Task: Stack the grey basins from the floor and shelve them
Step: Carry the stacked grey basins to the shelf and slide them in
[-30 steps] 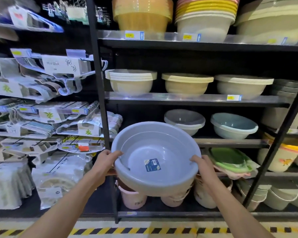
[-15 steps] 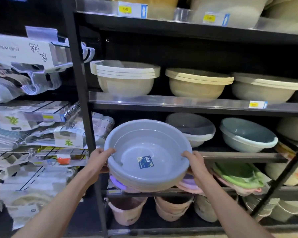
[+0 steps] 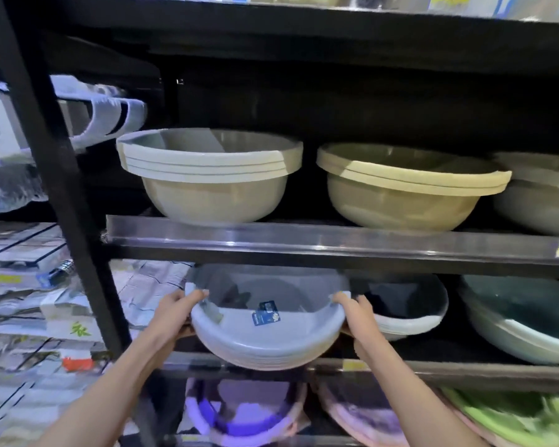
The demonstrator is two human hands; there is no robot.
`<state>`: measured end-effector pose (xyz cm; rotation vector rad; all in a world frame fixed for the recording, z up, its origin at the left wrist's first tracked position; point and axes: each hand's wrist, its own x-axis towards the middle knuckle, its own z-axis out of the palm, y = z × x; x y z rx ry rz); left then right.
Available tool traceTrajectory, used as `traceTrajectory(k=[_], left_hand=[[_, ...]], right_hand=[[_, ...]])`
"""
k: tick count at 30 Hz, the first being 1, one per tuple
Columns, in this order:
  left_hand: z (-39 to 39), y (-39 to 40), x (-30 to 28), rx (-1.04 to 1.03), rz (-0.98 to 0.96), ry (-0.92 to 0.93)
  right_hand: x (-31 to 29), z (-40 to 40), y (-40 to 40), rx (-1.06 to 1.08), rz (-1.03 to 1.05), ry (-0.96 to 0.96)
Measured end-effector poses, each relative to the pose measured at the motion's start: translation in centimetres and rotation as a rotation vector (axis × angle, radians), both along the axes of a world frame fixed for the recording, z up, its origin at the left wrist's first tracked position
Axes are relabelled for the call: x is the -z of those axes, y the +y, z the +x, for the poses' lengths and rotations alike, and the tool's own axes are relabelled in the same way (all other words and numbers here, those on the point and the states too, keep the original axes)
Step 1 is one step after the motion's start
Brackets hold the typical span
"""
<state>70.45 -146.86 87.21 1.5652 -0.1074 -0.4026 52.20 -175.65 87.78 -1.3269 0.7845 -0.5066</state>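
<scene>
A stack of several grey basins (image 3: 265, 337) with a blue label inside sits half inside the left end of a middle shelf (image 3: 433, 371), its front still overhanging the shelf edge. My left hand (image 3: 178, 308) grips the stack's left rim and my right hand (image 3: 352, 309) grips its right rim. The back of the stack lies in shadow under the shelf above.
A white-and-dark basin stack (image 3: 404, 308) sits just right of the grey one, then a pale green basin (image 3: 523, 321). Beige basins (image 3: 210, 175) fill the shelf above. A black upright post (image 3: 62, 188) stands left, with packaged goods (image 3: 29, 301) beyond. Purple and pink basins (image 3: 242, 414) lie below.
Both hands have pushed the grey stack forward and up from in front of the rack into the middle shelf. The view has closed in on the shelves.
</scene>
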Motion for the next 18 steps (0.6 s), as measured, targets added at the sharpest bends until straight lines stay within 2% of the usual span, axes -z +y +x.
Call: traceTrajectory(k=[7, 13, 18], left_hand=[[4.8, -3.0, 1.4, -0.093, 0.034, 0.079], [6.5, -2.8, 2.9, -0.102, -0.012, 0.092], [7.3, -2.0, 4.3, -0.114, -0.006, 0.082]], right_hand=[[1.6, 4.8, -2.7, 0.076, 0.111, 0.058], [2.1, 6.9, -2.1, 0.077, -0.041, 0.041], [4.3, 7.3, -1.4, 0.045, -0.026, 0.065]])
